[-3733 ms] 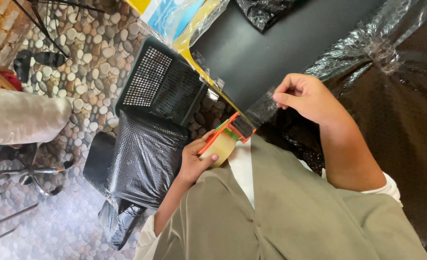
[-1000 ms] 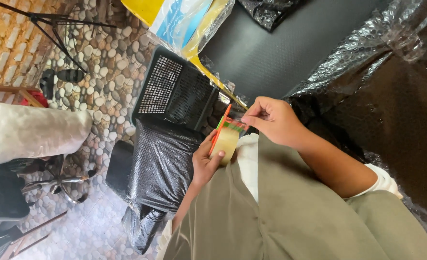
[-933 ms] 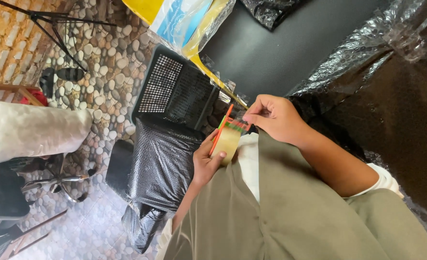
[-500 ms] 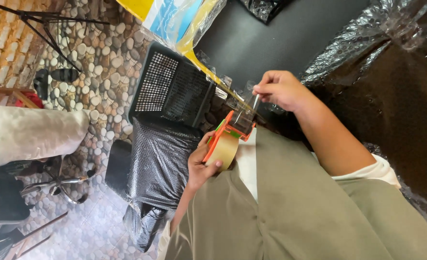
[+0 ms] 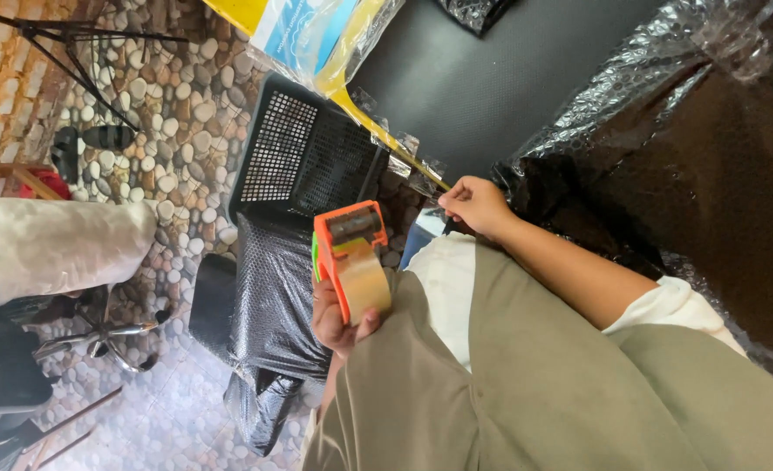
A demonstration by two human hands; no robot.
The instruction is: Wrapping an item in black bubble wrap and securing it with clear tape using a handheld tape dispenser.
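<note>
My left hand (image 5: 341, 318) grips an orange tape dispenser (image 5: 349, 244) with a roll of clear brownish tape (image 5: 365, 283), held upright in front of my olive apron. My right hand (image 5: 478, 206) is off to the right of the dispenser, its fingers pinched together at the edge of a black bubble-wrapped bundle (image 5: 665, 157). It seems to pinch the end of the clear tape, though the strip itself is hard to see.
A black plastic basket (image 5: 303, 153) stands on the pebble-patterned floor, with a black bubble-wrap sheet (image 5: 273, 305) draped below it. A yellow and blue plastic package (image 5: 316, 35) lies over the dark table top (image 5: 456, 78). Chair legs (image 5: 107, 336) and a tripod (image 5: 64, 39) are at the left.
My right hand has pulled away from the dispenser's mouth to the right, toward the bubble-wrapped bundle. My left hand has lowered the dispenser slightly and turned it upright.
</note>
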